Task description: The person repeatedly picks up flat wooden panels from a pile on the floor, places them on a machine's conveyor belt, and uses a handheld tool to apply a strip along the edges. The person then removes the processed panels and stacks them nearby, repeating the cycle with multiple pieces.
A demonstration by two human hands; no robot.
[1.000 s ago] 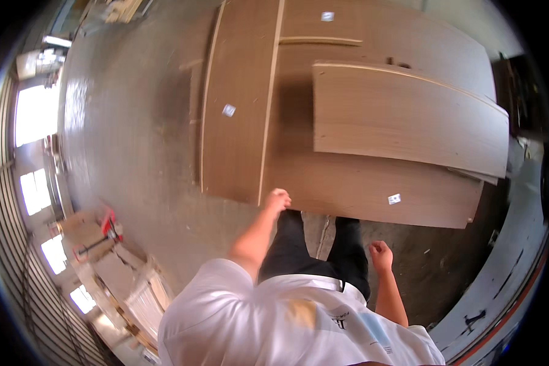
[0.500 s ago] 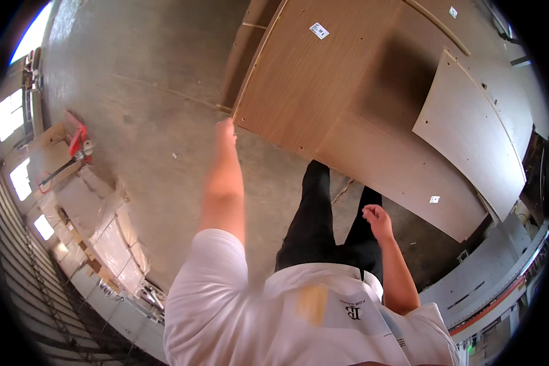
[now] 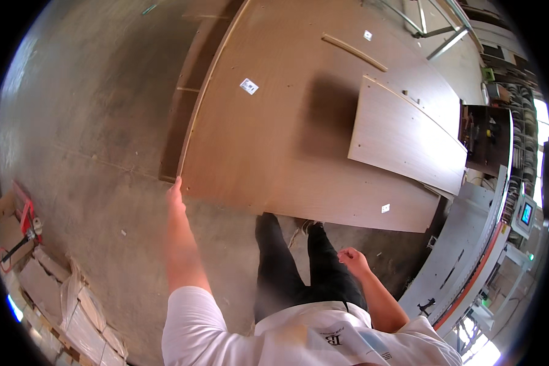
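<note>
A large brown wooden panel (image 3: 250, 140) lies flat in front of my legs, with a white label (image 3: 249, 86) on it. My left hand (image 3: 175, 196) is at its near left corner, fingers closed around the edge; the fingers' underside is hidden. On the panel's right part rests a smaller, paler board (image 3: 409, 134), tilted to the panel's edges. A narrow wooden strip (image 3: 354, 52) lies farther back on the panel. My right hand (image 3: 354, 261) hovers by my right thigh, its fingers curled in, with nothing visible in them.
To the right stands a long grey machine (image 3: 451, 250) with an orange stripe and a small screen (image 3: 526, 213). A metal frame (image 3: 448, 43) rises beyond the panel. At the lower left are wrapped stacks (image 3: 82, 305) and a red piece of equipment (image 3: 25, 213) on the concrete floor.
The view has swung right, bringing the machine and metal frame further into sight. My left hand stays at the panel's corner. My right hand remains curled near my thigh.
</note>
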